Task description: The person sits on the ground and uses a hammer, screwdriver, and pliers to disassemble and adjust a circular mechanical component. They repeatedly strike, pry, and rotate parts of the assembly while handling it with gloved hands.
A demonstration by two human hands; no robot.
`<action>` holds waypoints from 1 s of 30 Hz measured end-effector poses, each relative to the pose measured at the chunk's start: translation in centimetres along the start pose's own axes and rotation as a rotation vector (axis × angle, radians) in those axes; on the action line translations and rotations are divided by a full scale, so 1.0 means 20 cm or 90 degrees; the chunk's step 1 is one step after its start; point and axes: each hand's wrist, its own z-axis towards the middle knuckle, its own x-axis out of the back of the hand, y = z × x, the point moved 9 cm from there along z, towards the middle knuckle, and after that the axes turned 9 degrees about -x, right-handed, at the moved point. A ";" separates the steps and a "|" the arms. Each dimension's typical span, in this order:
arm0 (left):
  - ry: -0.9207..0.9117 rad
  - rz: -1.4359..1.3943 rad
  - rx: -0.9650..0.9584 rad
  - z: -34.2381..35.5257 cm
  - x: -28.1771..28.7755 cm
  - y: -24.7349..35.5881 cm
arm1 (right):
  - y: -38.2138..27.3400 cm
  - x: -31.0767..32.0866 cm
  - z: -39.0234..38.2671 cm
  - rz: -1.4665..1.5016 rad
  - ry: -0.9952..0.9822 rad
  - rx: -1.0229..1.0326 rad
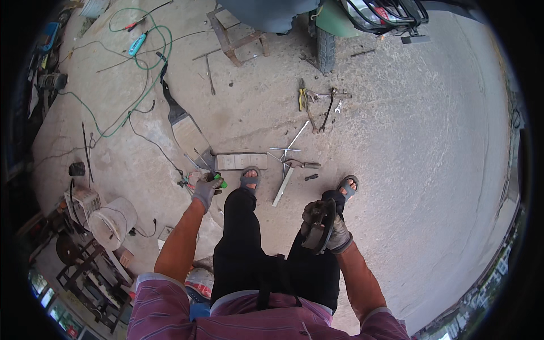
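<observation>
R grip (pixel 335 231), gloved, closed on dark curved pc. (pixel 321 222), prob. metal, thick rounded edge. L grip (pixel 207 190), gloved, pinches bright green tool (pixel 222 181). Just ahead of L grip: flat rect. block (pixel 242 162), dull grey-beige, on rough concrete floor (pixel 419 147).

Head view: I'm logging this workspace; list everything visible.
Stool: 1, brown, top centre
Tyre: 1, black, top centre
Cords: several, green and dark, upper left
Device: 1, teal, upper left
Pliers: 1, yellow-handled, upper centre
Wrenches: several, dark and silver, beside pliers
Flat block: 1, tan, centre
Hammer: 1, grey, centre
Bucket: 1, white, lower left
Metal part: 1, dark, right hand
Tool: 1, green-handled, left hand
Left hand: 1, grey-gloved, centre
Right hand: 1, grey-gloved, lower centre
</observation>
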 end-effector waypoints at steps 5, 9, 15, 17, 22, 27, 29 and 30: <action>0.178 -0.145 -0.001 -0.02 -0.17 -0.27 | -0.12 0.46 0.14 -0.118 -0.013 -0.180; 0.249 -0.153 0.066 0.04 -0.33 -0.84 | -0.25 0.80 0.29 -0.264 0.014 -0.293; 0.279 -0.188 0.031 0.54 -0.54 -1.34 | -0.31 1.54 0.57 -0.336 0.026 -0.374; 0.269 -0.163 -0.014 0.73 -0.57 -1.39 | -0.35 1.77 0.72 -0.419 0.040 -0.410; 0.370 -0.068 -0.059 1.02 -0.44 -1.56 | -0.35 1.99 1.27 -0.566 -0.037 -0.422; 0.522 0.242 -0.119 1.10 -0.29 -1.70 | -0.27 1.95 1.67 -0.707 -0.129 -0.395; 0.558 0.188 -0.154 1.08 -0.34 -1.68 | -0.28 1.97 1.74 -0.696 -0.104 -0.401; 0.590 0.225 -0.160 1.07 -0.27 -1.76 | -0.24 1.96 1.79 -0.671 -0.099 -0.415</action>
